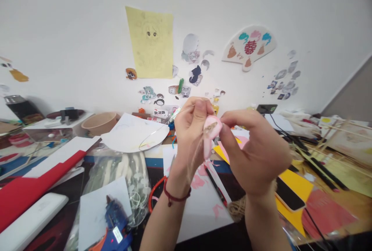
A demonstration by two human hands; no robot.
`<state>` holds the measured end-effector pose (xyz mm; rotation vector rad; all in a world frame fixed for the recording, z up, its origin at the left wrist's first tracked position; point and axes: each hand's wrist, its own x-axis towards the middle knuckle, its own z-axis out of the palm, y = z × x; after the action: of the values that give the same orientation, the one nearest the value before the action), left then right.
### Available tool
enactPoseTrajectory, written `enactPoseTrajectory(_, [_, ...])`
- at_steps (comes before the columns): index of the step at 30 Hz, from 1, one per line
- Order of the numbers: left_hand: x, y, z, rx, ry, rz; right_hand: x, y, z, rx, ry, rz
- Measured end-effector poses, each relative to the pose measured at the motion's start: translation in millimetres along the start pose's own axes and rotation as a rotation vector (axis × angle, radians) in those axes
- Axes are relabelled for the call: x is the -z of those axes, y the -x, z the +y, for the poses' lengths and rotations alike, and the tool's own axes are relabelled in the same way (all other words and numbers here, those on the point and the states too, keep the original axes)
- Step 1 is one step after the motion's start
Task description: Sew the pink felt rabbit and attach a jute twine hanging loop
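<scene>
Above the middle of the desk, my left hand [193,127] is closed, with a thin wire or strand running out from its fingers to the left. Beside it my right hand [252,146] pinches the right edge of a small pink piece [207,148] between thumb and forefinger. Brown twine lies across the top of the pink piece, and loose strands hang down by my left wrist. The left fingertips are partly hidden behind the thumb. Below the hands lies white paper [203,220] with pink scraps on it.
A blue glue gun [114,220] lies at the lower left, near orange scissor handles [154,193]. A twine ball [238,207] and a phone [289,193] are near my right wrist. Farther back are a white fan shape [130,134] and a round bowl [100,122].
</scene>
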<state>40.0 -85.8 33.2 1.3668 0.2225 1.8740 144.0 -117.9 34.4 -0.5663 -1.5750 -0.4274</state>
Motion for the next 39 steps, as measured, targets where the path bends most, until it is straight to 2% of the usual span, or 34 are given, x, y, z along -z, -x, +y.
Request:
enactPoseTrajectory(4, [10.3,-2.8,7.8,-0.176,-0.324,-0.081,7.2,-2.4,10.6,0.084,0.03,-0.057])
enactPoseTrajectory(8, [12.7,-0.9,13.7,-0.301,-0.496,-0.088,10.2,-3.0,17.7,0.137,0.107,-0.123])
enactPoseTrajectory(14, [7.9,0.8,6.3,-0.461,-0.663,-0.054,7.4,-1.1,19.0,0.205,0.186,-0.051])
enactPoseTrajectory(23, [8.1,-0.7,6.3,-0.363,-0.479,-0.122,8.3,-1.4,17.1,0.185,0.115,-0.101])
enactPoseTrajectory(33, [4.7,3.4,3.0,-0.294,-0.204,-0.191,4.2,-2.1,18.2,0.108,-0.2,-0.093])
enactPoseTrajectory(39, [2.4,1.5,4.0,-0.125,-0.109,-0.16,2.1,-1.7,15.3,-0.012,-0.353,-0.102])
